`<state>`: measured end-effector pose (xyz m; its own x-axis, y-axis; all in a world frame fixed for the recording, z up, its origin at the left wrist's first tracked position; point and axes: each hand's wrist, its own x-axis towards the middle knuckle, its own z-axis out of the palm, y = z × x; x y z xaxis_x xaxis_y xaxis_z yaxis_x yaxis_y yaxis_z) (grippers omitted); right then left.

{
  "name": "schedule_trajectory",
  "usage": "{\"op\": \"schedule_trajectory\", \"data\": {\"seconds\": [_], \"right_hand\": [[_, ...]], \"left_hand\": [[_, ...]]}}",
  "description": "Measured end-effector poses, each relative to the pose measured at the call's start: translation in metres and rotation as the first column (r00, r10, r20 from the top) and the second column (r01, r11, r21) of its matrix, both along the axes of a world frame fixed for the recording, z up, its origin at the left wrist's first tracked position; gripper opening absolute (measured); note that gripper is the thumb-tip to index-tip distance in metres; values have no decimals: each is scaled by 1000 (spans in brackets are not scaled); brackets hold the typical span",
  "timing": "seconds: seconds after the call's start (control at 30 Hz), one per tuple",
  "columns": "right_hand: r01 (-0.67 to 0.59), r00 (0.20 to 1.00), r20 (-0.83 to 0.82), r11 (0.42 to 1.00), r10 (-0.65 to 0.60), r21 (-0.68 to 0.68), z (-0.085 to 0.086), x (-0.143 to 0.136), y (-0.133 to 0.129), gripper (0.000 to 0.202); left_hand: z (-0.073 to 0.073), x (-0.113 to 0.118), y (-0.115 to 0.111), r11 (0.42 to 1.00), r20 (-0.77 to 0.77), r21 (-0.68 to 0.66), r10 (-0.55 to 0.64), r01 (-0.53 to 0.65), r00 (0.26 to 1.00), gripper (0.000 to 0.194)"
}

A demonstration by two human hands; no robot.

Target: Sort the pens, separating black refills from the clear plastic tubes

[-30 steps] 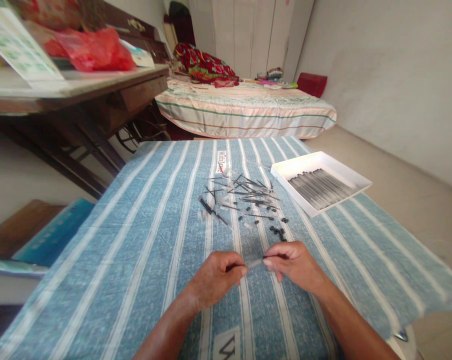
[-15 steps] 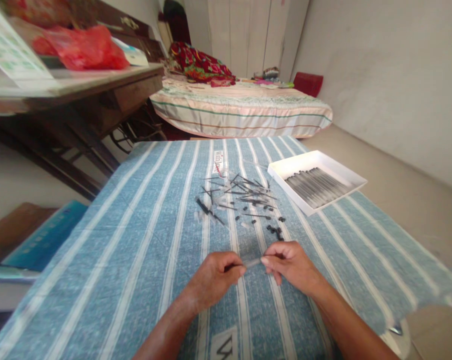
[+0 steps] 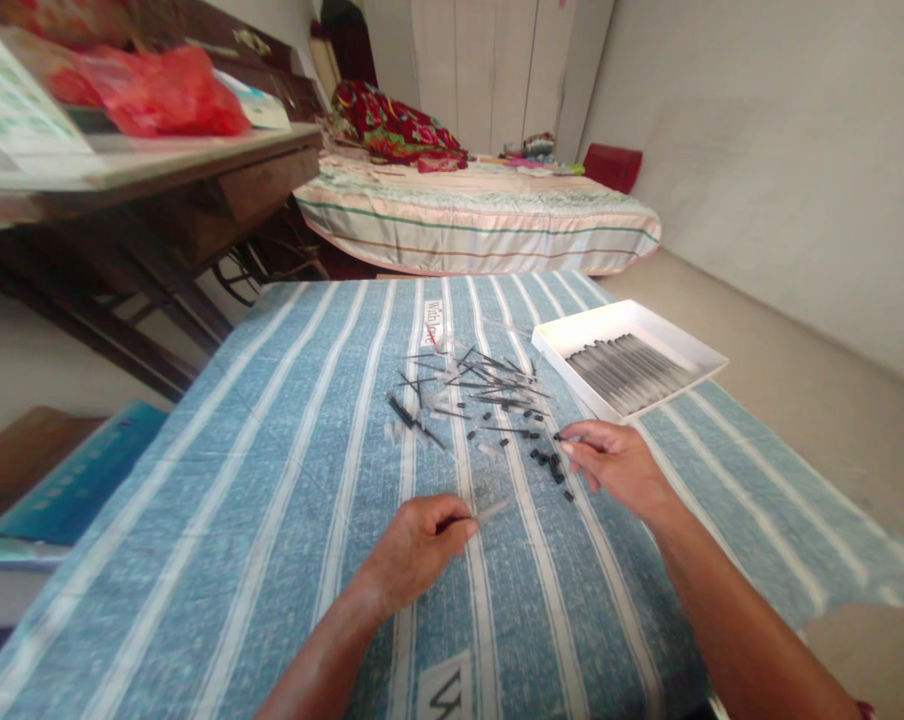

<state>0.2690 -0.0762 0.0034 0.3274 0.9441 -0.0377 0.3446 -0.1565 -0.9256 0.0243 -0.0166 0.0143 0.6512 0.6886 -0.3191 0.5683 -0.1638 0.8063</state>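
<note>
So the left hand point(image 3: 422, 548) has its fingers pinching one end of a clear tube point(image 3: 493, 512), held over the striped counter point(image 3: 272, 450). Right hand's point(image 3: 618, 468) fingers are closed in on a little black cap point(image 3: 558, 437), can't tell if it's gripped. More black caps point(image 3: 548, 460) sit just beside, then a messy pile of thin black sticks point(image 3: 497, 378), and a white box point(image 3: 630, 360) of tubes right of that.

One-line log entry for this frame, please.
left hand: fingers pinch clear tube | right hand: fingers at small black cap | white box: right of loose black sticks
</note>
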Motion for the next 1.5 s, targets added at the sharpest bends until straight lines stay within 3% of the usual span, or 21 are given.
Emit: {"op": "schedule_trajectory", "data": {"seconds": [0.17,0.33,0.43,0.53,0.67,1.0,1.5], "right_hand": [[-134,918,342,969,200,-207,-10,7,-23,14],[-132,829,491,947,268,-294,-17,-3,-30,10],[-142,879,418,962,232,-235,-14,-8,-30,11],[-169,959,197,968,205,-184,-9,-17,-30,9],[-208,975,47,970,215,-127,-3,-34,-27,5],[-294,890,346,954,297,-63,-2,-53,-16,10],[-339,818,469,938,333,-74,2,-56,-16,10]], "left_hand": [[-3,0,0,999,-17,36,-30,31,999,22],[-6,1,0,998,-21,45,-35,36,999,23],[-5,2,-1,998,-20,46,-38,39,999,23],[-5,1,-1,998,-12,40,-45,46,999,23],[-6,1,-3,998,-6,20,-59,59,998,23],[-6,1,-4,997,-9,19,-75,75,997,22],[-6,1,-5,994,-30,47,-94,95,995,23]]}}
